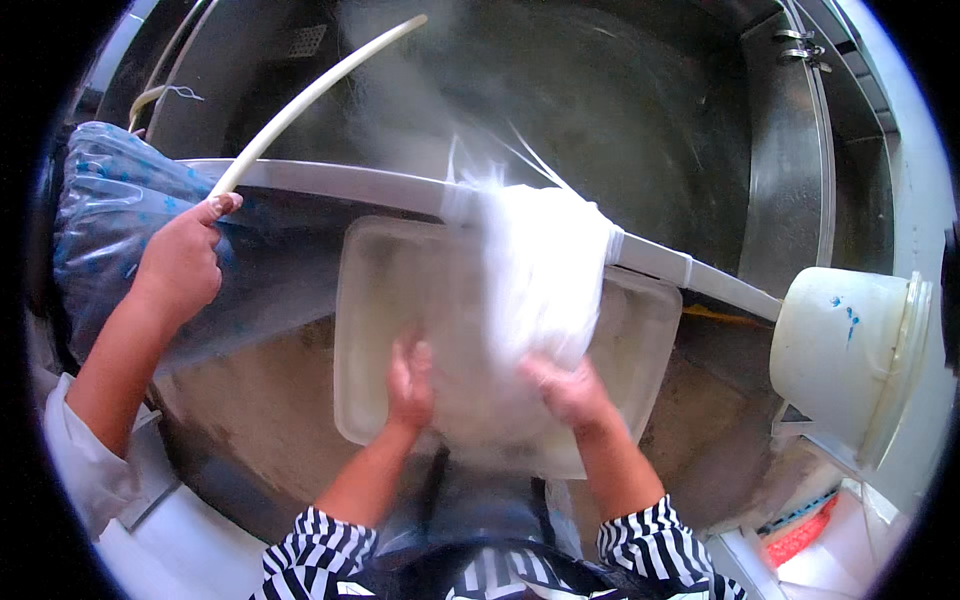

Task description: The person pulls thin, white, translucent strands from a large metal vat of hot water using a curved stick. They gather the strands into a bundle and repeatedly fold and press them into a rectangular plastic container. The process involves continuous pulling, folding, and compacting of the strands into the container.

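A thick white bundle of thin noodle-like strands (545,270) hangs over the metal rim (340,180) of a large vat and down above a white rectangular tub (350,320). Thin loose strands stick up at its top, partly smeared by motion. My right hand (568,388) is closed at the bundle's lower end, with the fingertips partly hidden against the white. Over the tub, to the left of the bundle, my left hand (410,385) is slightly blurred, its fingers stretched upward and nothing in it.
At left, another person's hand (185,255) grips a long curved pale rod (320,95) reaching over the vat. Clear blue-patterned plastic (120,200) drapes beside it. A white bucket (835,345) lies on its side at right. Dark, steaming liquid (600,100) fills the vat.
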Tool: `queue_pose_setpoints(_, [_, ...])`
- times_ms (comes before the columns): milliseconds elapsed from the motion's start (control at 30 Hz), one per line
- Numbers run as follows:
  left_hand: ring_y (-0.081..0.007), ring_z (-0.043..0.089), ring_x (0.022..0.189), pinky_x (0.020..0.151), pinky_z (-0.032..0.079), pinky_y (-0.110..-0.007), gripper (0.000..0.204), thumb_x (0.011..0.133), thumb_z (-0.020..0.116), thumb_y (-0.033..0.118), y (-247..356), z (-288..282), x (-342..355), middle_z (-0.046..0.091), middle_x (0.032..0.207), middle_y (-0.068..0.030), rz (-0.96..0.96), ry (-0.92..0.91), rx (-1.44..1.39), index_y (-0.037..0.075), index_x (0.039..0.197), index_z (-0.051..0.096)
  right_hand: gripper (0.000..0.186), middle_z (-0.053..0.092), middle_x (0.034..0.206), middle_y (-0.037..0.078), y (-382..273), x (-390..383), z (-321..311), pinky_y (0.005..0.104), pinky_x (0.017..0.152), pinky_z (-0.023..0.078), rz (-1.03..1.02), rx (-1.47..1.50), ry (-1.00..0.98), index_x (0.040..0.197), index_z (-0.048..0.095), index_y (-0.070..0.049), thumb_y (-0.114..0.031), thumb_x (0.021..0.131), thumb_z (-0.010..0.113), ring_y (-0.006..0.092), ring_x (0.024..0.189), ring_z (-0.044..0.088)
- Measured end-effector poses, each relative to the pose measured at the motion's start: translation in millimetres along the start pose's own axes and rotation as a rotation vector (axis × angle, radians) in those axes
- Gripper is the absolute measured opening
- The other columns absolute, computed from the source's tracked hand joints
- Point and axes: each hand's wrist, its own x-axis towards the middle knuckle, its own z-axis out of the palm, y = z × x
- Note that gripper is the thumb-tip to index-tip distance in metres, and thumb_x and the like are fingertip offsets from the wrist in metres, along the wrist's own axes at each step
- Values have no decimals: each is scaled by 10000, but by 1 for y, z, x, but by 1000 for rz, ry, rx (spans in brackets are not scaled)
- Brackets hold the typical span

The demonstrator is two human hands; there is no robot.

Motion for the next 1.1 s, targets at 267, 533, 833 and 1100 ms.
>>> queue_pose_setpoints(267, [-168, 540, 807, 728, 432, -321, 355, 791, 516, 286, 45, 77, 82, 563, 908, -78, -370, -859, -426, 22, 1029, 505, 597, 481, 1116, 163, 123, -15, -66, 361, 884, 346, 456, -1168, 196, 1144, 427, -20, -443, 736, 534, 306, 1047, 446])
queue_pose_setpoints(533, [-207, 512, 892, 792, 396, -352, 281, 773, 552, 208, -19, 72, -18, 549, 940, -120, 84, -904, 267, 38, 993, 510, 401, 567, 913, 125, -15, 50, -23, 317, 696, 437, -181, 303, -180, 1007, 511, 17, -331, 832, 414, 180, 795, 554])
queue_pose_setpoints(833, [-188, 508, 856, 823, 357, -336, 385, 849, 408, 337, -4, 62, 54, 554, 903, -111, -72, -384, -443, 5, 1030, 482, 326, 554, 835, 45, 76, -6, -28, 294, 671, 421, 272, -505, 58, 986, 538, -45, -303, 787, 538, 154, 756, 522])
queue_pose_setpoints(1100, [-148, 479, 585, 560, 407, -303, 343, 810, 484, 371, 35, 116, -20, 498, 610, -47, -60, -806, -15, 37, 757, 536, 532, 434, 1173, 170, 26, -6, -127, 395, 904, 340, -169, 331, 52, 1180, 383, -13, -418, 835, 374, 269, 1070, 432])
